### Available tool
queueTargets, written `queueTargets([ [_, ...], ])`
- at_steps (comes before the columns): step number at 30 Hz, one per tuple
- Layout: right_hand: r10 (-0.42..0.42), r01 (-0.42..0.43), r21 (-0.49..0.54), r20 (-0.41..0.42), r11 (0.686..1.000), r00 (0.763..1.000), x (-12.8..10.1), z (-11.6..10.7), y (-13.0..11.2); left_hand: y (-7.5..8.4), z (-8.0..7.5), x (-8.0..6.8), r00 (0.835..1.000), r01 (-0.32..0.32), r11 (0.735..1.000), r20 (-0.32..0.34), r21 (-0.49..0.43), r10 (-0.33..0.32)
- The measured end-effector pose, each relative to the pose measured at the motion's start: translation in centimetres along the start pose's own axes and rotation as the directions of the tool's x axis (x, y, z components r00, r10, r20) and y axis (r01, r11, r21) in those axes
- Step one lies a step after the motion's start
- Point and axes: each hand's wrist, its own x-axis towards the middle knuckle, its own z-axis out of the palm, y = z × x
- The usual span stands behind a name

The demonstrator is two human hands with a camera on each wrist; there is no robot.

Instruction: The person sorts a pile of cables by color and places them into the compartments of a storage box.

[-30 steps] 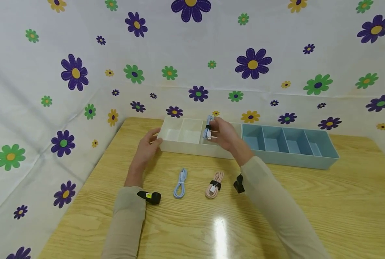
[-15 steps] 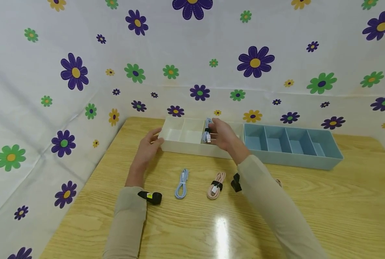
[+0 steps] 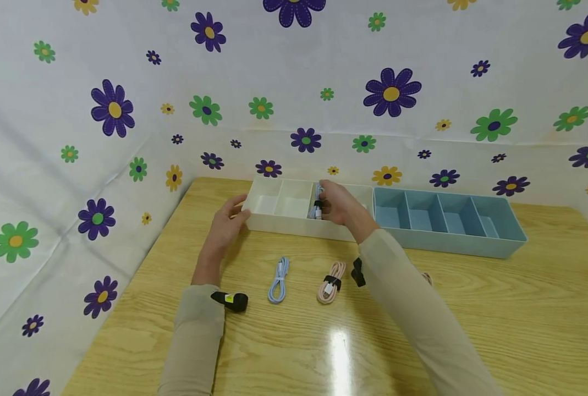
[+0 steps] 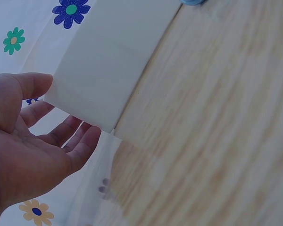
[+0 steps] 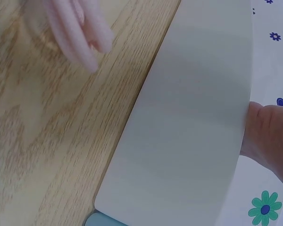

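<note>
My right hand (image 3: 345,206) holds a coiled light blue charging cable (image 3: 318,211) with a black strap, low in the third compartment from the left of a white divided box (image 3: 294,226). In the right wrist view, the box's front wall (image 5: 179,108) hides the cable and most of the fingers. At the box's left end, my left hand (image 3: 226,225) grips the end wall, thumb at the front corner. The left wrist view shows its fingers (image 4: 87,146) bent against that end.
A blue divided box (image 3: 452,242) adjoins the white one on the right. In front lie another blue cable (image 3: 278,280) and a pink cable (image 3: 331,282) with a black strap. A further pink cable (image 3: 427,278) peeks out past the right sleeve. A flowered cloth (image 3: 294,71) hangs behind.
My right hand has lowered the blue cable from above the white box into its third compartment. The left hand stays at the box's end.
</note>
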Motion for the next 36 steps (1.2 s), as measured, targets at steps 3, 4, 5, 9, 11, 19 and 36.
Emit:
queueTargets([
  [3,0.024,-0.024,-0.005,0.0,1.0,1.0,0.1,0.0,-0.2,-0.3,0.0,0.1,1.0,-0.015,1.0,-0.006,0.007,0.015],
  [4,0.031,-0.031,-0.013,0.001,0.999,1.0,0.2,0.0,-0.2,-0.3,0.0,0.1,1.0,-0.02,1.0,-0.008,0.006,0.02],
  [5,0.036,-0.036,-0.024,0.003,0.999,0.999,0.2,0.0,-0.2,-0.4,0.0,0.1,1.0,-0.024,1.0,-0.009,0.007,0.024],
  [9,0.049,-0.048,-0.063,0.012,0.997,0.999,0.5,-0.1,-0.2,-0.5,0.0,0.1,0.999,-0.031,1.0,-0.017,0.004,0.031],
  [11,0.05,-0.049,-0.074,0.017,0.996,0.999,0.5,-0.1,-0.1,-0.5,0.1,0.0,0.999,-0.033,0.999,-0.019,0.005,0.033],
  [19,0.048,-0.047,-0.051,0.029,0.998,0.998,0.7,-0.2,-0.2,-0.4,0.0,-0.1,1.0,-0.024,1.0,-0.015,0.008,0.024],
  [36,0.012,-0.012,0.008,0.024,1.0,1.0,-0.4,-0.4,-0.8,-0.3,0.0,-0.2,1.0,-0.024,1.0,-0.013,0.02,0.024],
])
